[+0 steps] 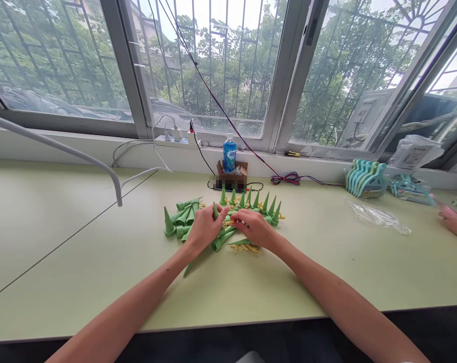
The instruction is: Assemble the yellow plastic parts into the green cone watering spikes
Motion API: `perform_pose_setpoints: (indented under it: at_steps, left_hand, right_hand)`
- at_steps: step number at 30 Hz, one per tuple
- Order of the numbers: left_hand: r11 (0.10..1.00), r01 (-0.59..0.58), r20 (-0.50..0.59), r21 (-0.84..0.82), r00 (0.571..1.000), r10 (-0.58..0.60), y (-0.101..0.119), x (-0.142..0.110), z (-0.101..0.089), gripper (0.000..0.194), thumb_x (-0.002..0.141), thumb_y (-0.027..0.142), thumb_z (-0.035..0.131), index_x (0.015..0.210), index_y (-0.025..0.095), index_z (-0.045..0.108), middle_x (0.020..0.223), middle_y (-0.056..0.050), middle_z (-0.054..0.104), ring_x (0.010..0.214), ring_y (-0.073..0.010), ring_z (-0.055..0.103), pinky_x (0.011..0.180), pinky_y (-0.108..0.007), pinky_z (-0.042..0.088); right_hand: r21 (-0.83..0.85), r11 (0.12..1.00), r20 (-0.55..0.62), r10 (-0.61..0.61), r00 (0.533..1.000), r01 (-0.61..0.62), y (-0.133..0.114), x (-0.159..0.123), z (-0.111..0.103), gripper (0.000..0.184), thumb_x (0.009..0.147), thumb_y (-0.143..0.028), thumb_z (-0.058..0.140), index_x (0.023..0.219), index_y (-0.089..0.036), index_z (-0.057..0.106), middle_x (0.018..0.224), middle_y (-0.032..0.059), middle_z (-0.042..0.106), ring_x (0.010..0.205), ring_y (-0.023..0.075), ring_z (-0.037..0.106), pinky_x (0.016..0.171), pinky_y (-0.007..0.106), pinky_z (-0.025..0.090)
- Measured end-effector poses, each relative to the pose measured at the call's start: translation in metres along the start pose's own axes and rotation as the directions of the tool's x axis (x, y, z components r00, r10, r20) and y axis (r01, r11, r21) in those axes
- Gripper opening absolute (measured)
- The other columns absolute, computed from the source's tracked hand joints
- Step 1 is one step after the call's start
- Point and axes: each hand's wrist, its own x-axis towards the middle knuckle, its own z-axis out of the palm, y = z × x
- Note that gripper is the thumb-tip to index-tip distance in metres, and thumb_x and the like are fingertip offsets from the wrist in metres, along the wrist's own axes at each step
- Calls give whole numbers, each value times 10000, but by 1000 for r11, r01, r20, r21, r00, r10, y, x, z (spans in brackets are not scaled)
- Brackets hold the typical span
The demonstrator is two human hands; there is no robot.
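Near the middle of the table, my left hand (205, 225) is closed round a green plastic plant watering spike (215, 210), whose pointed end sticks up past the fingers. Just to the right, my right hand (254, 228) pinches a small yellow plastic nozzle (228, 223) close to that spike. Whether the two parts touch is hidden by the fingers. Around my left hand lies a heap of loose green spikes (188, 214), one standing upright (168, 223). Behind my right hand, several spikes with yellow nozzles stand in a curved row (265, 204). Loose yellow nozzles (245, 248) lie below my right wrist.
At the back stand a blue liquid bottle (229, 155) and a small cardboard box (232, 180). Coiled wires (286, 178), hangers (365, 178) and a clear plastic bag (380, 217) are to the right. Another person's hand (455, 224) shows at the right edge. A white tube (80, 151) overhangs the left.
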Motion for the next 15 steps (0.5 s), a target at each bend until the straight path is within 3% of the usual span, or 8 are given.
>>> perform_pose_setpoints:
  at_steps: [15]
  left_hand:
    - [999,3,29,-41,1000,-2,3,-1,-1,409,901,501,472,680,186,611,498,38,504,494,-124,437,578,-259,359]
  right_hand:
    - [37,999,-7,-34,999,35,-3,0,1,169,976,-286,524,969,-176,652,911,65,640,801,164,602,744,277,480]
